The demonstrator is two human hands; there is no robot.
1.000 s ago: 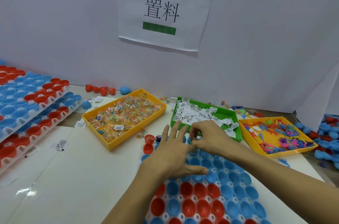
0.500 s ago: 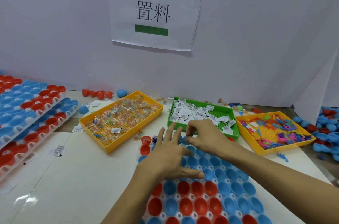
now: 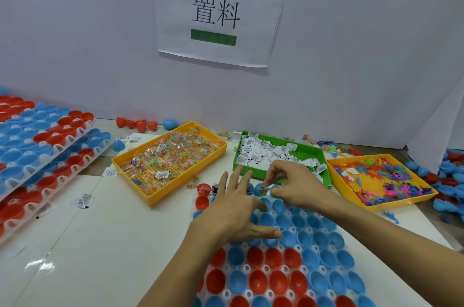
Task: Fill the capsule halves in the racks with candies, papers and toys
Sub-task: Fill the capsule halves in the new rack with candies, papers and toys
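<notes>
Rack in use: a clear rack [image 3: 253,270] of red and blue capsule halves fills the lower centre of the frame; the near rows look empty from here.
Left hand: the left hand [image 3: 234,213] lies flat on the rack's blue cups, fingers straight and spread, thumb pointing right, holding nothing and steadying the rack.
Right hand: the right hand [image 3: 292,187] hovers over the rack's far rows, thumb and forefinger pinching a small paper slip [image 3: 265,184] just above a blue cup.
The step, judged: a paper is being dropped into a far-row cup; it probably pays to lower the pinch to the cup's mouth before letting go, since so light a slip can flutter into a neighbour, and to keep the flat hand pressing so the rack does not slide.
Candies: a yellow tray of wrapped candies [image 3: 168,158] sits left of centre, beyond the rack.
Papers: a green tray of paper slips [image 3: 281,156] stands just behind the right hand, the closest supply.
Toys: a yellow tray of plastic toys [image 3: 379,178] lies at mid right.
Other racks: stacked racks of capsule halves [image 3: 42,153] occupy the left edge.
Backdrop: a printed sign [image 3: 216,12] hangs on the white wall in the upper centre.
</notes>
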